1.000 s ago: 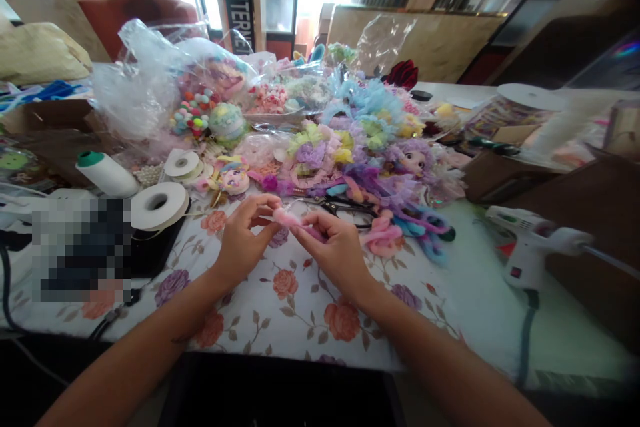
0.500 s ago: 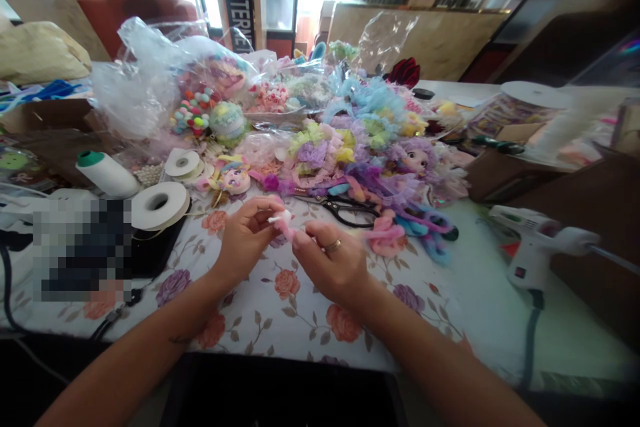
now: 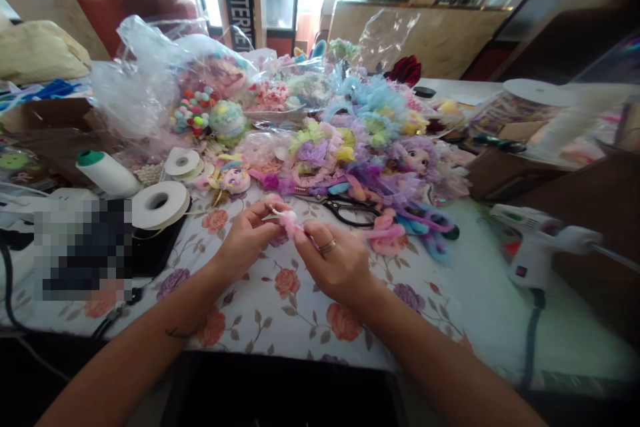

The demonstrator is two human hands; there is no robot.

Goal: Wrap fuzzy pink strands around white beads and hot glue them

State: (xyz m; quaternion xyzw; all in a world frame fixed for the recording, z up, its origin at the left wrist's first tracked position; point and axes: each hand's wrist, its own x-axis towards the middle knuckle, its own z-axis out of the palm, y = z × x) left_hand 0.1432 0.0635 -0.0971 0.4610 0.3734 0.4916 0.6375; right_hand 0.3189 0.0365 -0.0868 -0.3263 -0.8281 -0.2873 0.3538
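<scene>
Between my two hands, above the flowered tablecloth, is a small pink fuzzy piece [image 3: 289, 221] with white parts on its left side. The fingers of my left hand [image 3: 251, 232] are closed in a pinch on its white end. From the right, my right hand [image 3: 335, 257], with a ring on one finger, pinches its pink end between thumb and forefinger. What the piece is exactly is too small to tell. Just beyond my hands lie black-handled scissors [image 3: 356, 221] and fuzzy pink strands [image 3: 387, 235].
A heap of pastel ruffles [image 3: 320, 147], doll faces and plastic bags [image 3: 143, 77] fills the back. At left stand white ribbon spools [image 3: 137, 208] and a thread cone [image 3: 107, 173]. A white glue gun [image 3: 530, 247] and a cardboard box [image 3: 505, 177] are at right.
The pink piece has turned slightly, and more of its white part shows. My right hand has shifted a little to the right; both hands keep their pinch.
</scene>
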